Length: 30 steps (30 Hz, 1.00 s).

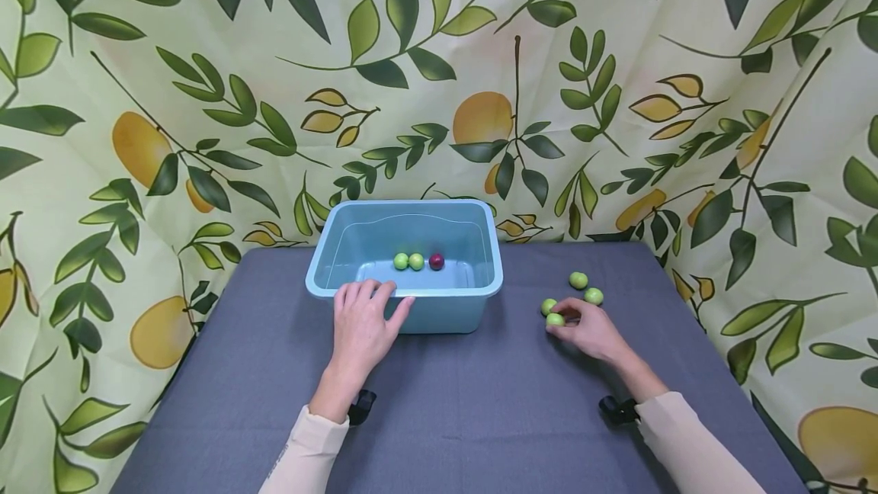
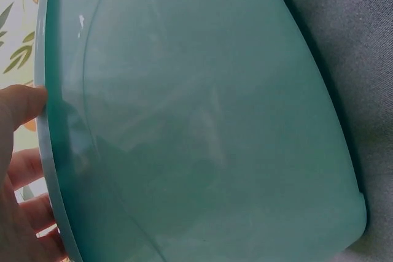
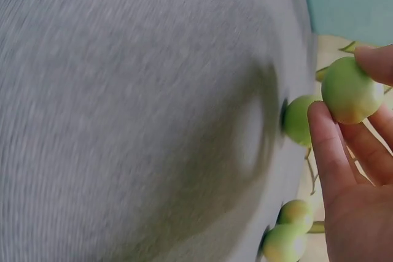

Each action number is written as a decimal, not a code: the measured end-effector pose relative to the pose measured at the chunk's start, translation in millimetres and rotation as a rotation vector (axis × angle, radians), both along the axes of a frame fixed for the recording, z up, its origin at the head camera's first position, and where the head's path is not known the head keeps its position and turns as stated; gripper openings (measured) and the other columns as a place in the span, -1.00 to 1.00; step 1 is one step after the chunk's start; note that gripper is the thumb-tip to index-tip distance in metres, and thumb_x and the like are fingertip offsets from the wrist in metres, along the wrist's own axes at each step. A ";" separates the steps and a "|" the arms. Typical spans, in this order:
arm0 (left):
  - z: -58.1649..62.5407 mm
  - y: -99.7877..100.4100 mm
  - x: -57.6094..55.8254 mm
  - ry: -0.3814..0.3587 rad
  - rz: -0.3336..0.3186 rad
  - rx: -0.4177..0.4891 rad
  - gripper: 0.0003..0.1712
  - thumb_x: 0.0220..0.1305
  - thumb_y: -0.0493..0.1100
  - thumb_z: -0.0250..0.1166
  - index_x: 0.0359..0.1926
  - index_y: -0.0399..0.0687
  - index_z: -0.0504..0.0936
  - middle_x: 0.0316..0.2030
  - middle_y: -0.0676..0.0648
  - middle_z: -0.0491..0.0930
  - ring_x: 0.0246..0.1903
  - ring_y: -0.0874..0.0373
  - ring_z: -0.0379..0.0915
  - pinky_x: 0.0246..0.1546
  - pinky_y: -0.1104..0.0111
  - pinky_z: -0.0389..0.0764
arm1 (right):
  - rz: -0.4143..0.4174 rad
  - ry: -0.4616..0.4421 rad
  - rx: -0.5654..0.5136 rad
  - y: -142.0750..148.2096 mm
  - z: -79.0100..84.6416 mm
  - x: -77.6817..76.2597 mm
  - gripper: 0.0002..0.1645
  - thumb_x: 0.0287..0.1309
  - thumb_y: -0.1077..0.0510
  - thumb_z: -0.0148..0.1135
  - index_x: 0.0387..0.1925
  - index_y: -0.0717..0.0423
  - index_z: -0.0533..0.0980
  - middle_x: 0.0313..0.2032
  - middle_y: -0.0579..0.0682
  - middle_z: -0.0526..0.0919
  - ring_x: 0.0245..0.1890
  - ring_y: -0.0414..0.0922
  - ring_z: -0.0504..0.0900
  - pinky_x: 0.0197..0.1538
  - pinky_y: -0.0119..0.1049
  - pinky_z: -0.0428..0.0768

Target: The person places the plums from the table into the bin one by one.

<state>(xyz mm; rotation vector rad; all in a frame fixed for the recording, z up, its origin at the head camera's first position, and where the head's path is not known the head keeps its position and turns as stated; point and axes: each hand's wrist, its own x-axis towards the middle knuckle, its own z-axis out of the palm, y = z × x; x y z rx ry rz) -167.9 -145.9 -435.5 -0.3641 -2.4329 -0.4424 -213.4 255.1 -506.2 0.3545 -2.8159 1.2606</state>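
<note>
A light blue plastic tub [image 1: 405,311] stands at the back of the table. My left hand [image 1: 362,322] holds its front rim, the fingers reaching over the edge; in the left wrist view the thumb [image 2: 27,104] touches the rim. Inside the tub lie two green plums [image 1: 415,261] and a dark red plum [image 1: 436,261]. To the right of the tub, my right hand [image 1: 586,330] pinches a green plum [image 3: 350,90] between thumb and fingertips, just off the cloth. Another green plum [image 3: 299,119] sits close behind it.
Two more green plums [image 1: 593,296] lie side by side beyond the right hand. A dark grey-blue cloth [image 1: 466,418] covers the table. Behind and at both sides hangs a leaf-and-fruit-patterned curtain [image 1: 425,113].
</note>
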 end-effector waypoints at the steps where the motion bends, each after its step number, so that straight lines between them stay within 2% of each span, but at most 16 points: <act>1: 0.1 0.1 0.0 -0.002 0.000 0.000 -0.59 0.28 0.09 0.43 -0.06 -0.15 0.74 -0.21 -0.18 0.65 -0.14 -0.15 0.47 0.08 -0.06 0.38 | 0.005 0.001 -0.012 -1.5 1.0 0.6 -0.65 0.11 0.13 0.51 -0.12 0.19 0.63 -0.23 0.04 0.72 -0.19 -0.04 0.72 -0.14 -0.29 0.63; 10: 1.0 0.8 0.3 -0.021 0.004 -0.001 -0.58 0.29 0.09 0.42 -0.05 -0.14 0.74 -0.19 -0.18 0.65 -0.13 -0.15 0.47 0.10 -0.06 0.37 | 0.029 -0.013 -0.092 -15.3 8.2 4.5 -0.65 0.11 0.19 0.50 -0.09 0.22 0.61 -0.15 0.09 0.71 -0.17 -0.06 0.72 -0.09 -0.35 0.65; 17: 0.3 0.7 -0.4 -0.004 0.006 -0.004 -0.58 0.28 0.10 0.42 -0.07 -0.14 0.75 -0.21 -0.17 0.65 -0.14 -0.15 0.48 0.09 -0.07 0.38 | 0.025 -0.014 -0.084 -24.1 14.6 4.6 -0.66 0.11 0.14 0.50 -0.10 0.18 0.62 -0.19 0.04 0.71 -0.18 -0.08 0.70 -0.10 -0.33 0.63; 30: -0.1 0.8 -0.3 0.014 -0.002 0.000 -0.60 0.28 0.09 0.43 -0.09 -0.14 0.74 -0.24 -0.17 0.64 -0.17 -0.15 0.47 0.08 -0.07 0.38 | 0.057 -0.029 -0.176 -35.3 26.5 7.7 -0.63 0.14 0.17 0.50 -0.04 0.21 0.61 -0.09 0.12 0.68 -0.13 -0.03 0.71 -0.08 -0.37 0.64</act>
